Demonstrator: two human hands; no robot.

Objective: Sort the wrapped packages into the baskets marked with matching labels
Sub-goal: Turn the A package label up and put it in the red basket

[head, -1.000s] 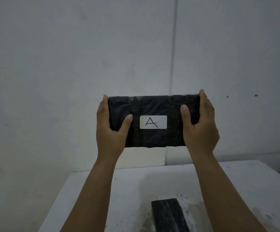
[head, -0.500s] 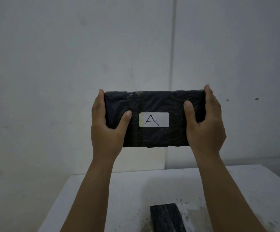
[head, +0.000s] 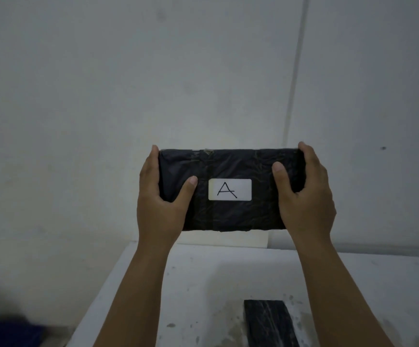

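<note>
I hold a black wrapped package (head: 231,216) upright in front of the wall, above the far part of the table. Its white label (head: 229,189) faces me and reads "A". My left hand (head: 161,201) grips its left end, thumb on the front face. My right hand (head: 303,196) grips its right end the same way. A second black wrapped package (head: 269,323) lies on the table near the bottom edge of the view, between my forearms; no label shows on it.
A white table (head: 203,291) with dark specks stands against a pale wall (head: 203,71). A blurred blue basket (head: 5,333) shows at the bottom left, beside and below the table's left edge.
The package with both hands stays raised and has drifted slightly right in the view. The view has tilted a little leftward and down, bringing the blue basket into the bottom left corner.
</note>
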